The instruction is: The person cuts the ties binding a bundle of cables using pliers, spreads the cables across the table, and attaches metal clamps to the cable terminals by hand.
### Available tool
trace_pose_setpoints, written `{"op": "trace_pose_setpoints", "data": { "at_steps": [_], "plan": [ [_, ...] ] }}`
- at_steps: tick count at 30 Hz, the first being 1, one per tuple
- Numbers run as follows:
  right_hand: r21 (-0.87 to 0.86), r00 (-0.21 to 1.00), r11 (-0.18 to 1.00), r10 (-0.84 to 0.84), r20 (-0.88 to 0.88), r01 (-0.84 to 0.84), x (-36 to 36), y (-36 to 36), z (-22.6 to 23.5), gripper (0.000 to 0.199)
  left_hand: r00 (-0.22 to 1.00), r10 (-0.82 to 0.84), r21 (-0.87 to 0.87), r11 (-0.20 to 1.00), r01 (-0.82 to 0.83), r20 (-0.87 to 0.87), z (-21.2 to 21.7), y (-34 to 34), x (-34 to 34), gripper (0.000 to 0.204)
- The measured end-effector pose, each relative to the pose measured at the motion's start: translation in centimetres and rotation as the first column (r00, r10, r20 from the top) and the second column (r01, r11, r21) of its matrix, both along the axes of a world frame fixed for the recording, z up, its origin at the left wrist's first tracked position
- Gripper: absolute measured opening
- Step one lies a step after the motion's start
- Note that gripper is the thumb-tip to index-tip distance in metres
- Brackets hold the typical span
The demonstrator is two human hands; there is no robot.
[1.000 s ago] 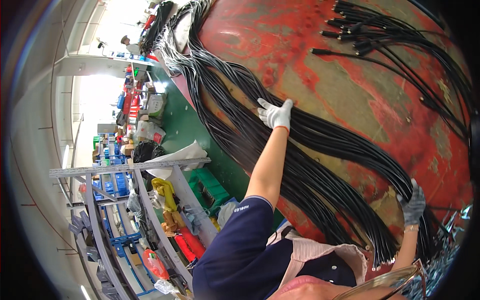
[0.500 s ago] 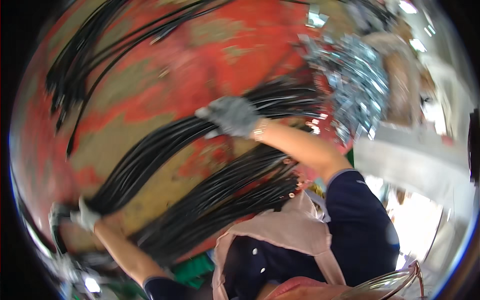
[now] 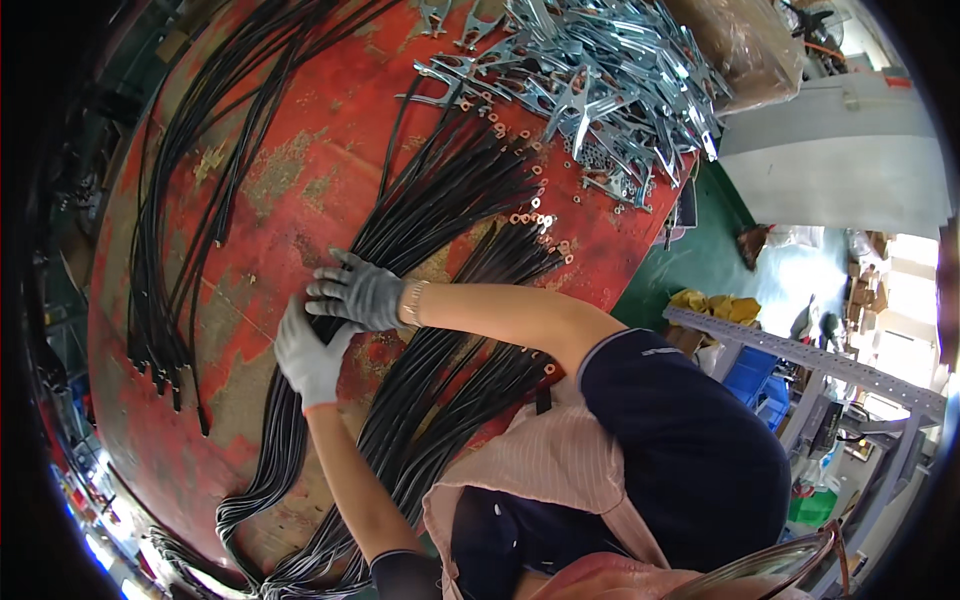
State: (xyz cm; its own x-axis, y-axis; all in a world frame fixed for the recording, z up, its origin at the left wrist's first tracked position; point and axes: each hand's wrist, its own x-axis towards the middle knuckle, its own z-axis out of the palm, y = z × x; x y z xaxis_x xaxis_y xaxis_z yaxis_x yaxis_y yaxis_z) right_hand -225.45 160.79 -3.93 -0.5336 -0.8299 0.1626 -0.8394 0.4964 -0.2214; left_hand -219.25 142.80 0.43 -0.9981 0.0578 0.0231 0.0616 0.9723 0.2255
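Both left hand (image 3: 312, 355) and right hand (image 3: 366, 293) have met left of the clip pile (image 3: 622, 85), clasping, likely gathering, the cable bundle (image 3: 418, 213).

A worn red table (image 3: 235, 320) carries loose cables (image 3: 160, 230) at upper left, black bundles (image 3: 450, 180) through the centre, and metal clips (image 3: 620, 85) upper right.

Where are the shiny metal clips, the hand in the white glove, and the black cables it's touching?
Shiny metal clips (image 3: 610, 72): head view, on the middle of the heap.
Left hand in the white glove (image 3: 310, 358): head view, on its back.
Black cables (image 3: 432, 205): head view, on the spread-out stretch.
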Motion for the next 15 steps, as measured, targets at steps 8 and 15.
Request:
{"op": "trace_pose_setpoints", "data": {
  "at_steps": [8, 15],
  "plan": [
    [-0.339, 0.912, 0.866, -0.264, 0.315, 0.368, 11.4, 23.0, 6.8, 0.040, 0.988, -0.133, -0.156, 0.977, 0.144, 0.084, -0.7, 12.4, -6.0, 0.110],
    [-0.218, 0.649, 0.616, -0.669, 0.364, 0.757, 15.3, 36.6, 5.6, 0.041, 0.997, -0.081, -0.185, 0.979, 0.081, 0.007, -0.6, 17.1, -7.0, 0.098]
  ]
}}
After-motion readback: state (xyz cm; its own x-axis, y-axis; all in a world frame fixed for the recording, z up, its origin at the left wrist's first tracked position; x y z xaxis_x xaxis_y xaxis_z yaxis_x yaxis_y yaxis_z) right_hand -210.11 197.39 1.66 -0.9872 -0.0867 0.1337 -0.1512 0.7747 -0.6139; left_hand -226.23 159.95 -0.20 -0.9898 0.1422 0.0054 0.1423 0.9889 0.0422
